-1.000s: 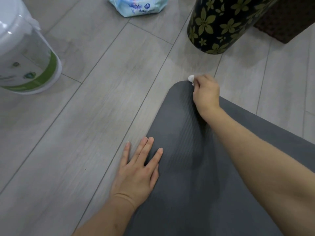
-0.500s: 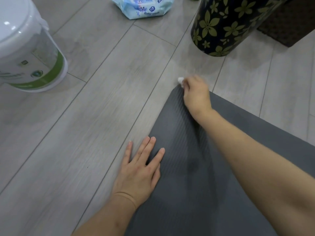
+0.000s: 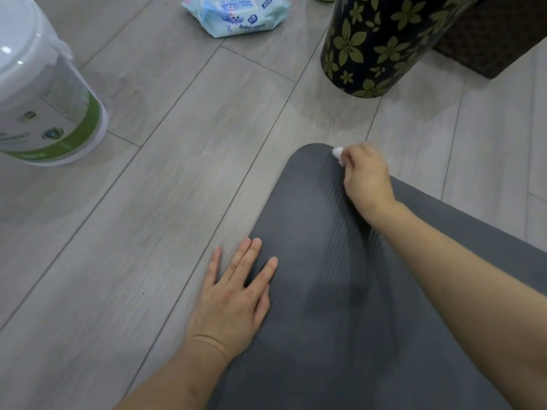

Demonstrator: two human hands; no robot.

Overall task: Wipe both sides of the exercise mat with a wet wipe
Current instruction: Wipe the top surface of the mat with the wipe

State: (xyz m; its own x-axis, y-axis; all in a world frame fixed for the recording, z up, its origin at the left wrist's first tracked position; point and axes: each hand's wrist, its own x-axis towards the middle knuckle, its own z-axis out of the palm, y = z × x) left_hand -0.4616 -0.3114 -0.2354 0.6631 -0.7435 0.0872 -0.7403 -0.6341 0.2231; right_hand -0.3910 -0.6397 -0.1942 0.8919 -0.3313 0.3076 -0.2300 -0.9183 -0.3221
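A dark grey ribbed exercise mat (image 3: 340, 291) is laid flat on a pale wood-look floor (image 3: 148, 202). Its rounded far corner is seen at the centre of the view, and the mat runs from there toward the near right.

The right hand (image 3: 367, 176) is placed at the far edge of the mat, just right of that corner. Its fingers are curled down around a bunched white wet wipe (image 3: 338, 153), which is held against the mat; only a small white tuft is shown at the hand's far-left side. The forearm is stretched across the mat from the near right. The hand is slightly blurred.

The left hand (image 3: 233, 294) is laid flat, palm down, across the mat's left edge. Its fingers are kept straight and lightly spread; the little finger side is rested on the floor, the thumb side on the mat. Nothing is held in it.

A darker patch is visible on the mat surface between the two arms.

A white tub with a green band and a white lid (image 3: 44, 93) is stood on the floor at far left. A pale blue pack of baby wipes (image 3: 236, 16) is laid on the floor at the far centre. A black cylindrical bin with olive flower print (image 3: 379, 42) is stood at far right, well apart from the mat corner. A dark woven basket (image 3: 497, 34) is partly seen beyond it at the far right.
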